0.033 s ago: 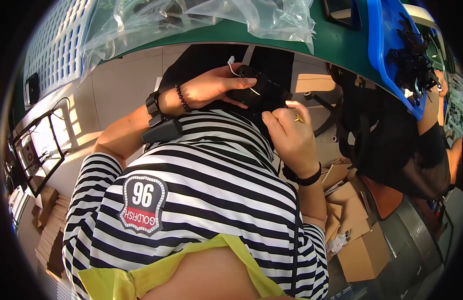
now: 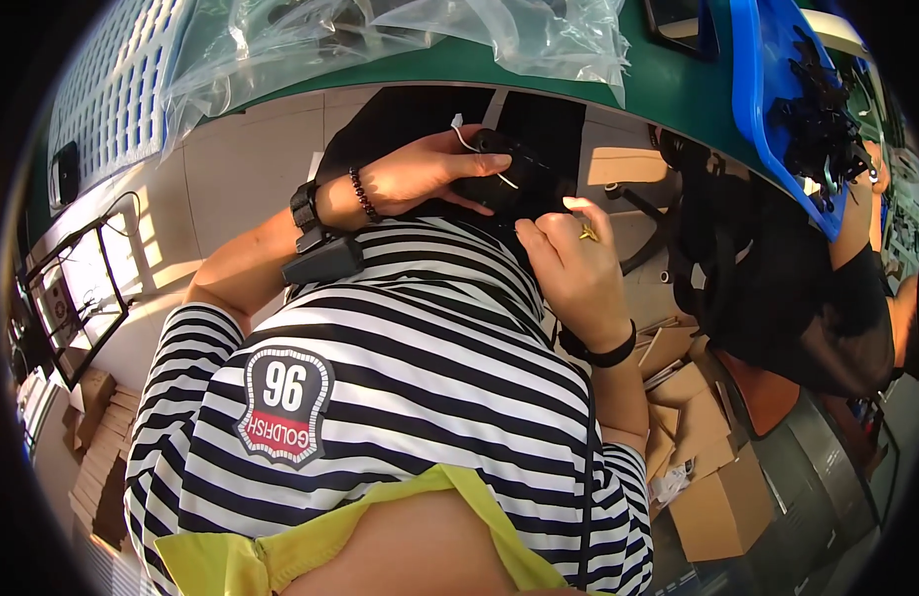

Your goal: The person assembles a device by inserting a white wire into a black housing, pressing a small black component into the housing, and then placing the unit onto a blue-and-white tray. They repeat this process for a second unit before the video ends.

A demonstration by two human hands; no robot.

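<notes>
Fig.: small black device (image 2: 509, 179) held low over lap, below green bench (image 2: 668, 79) edge. Left hand (image 2: 420, 174) clasped over its top w/ white wire (image 2: 469, 144); right hand (image 2: 568, 263) pinching its near edge. Judged mid-step: still in both hands, not set down.

Black-and-white striped shirt (image 2: 410, 368), bead bracelet (image 2: 361, 195), black wristbands, gold ring (image 2: 586, 232).

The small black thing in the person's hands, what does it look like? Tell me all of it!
The small black object looks dark, rounded and plastic-like, mostly hidden. A thin white cord runs across its top. The left hand cups it from the left side; the right hand pinches its lower right edge. It is held low above the striped shirt, under the green table edge.
</notes>
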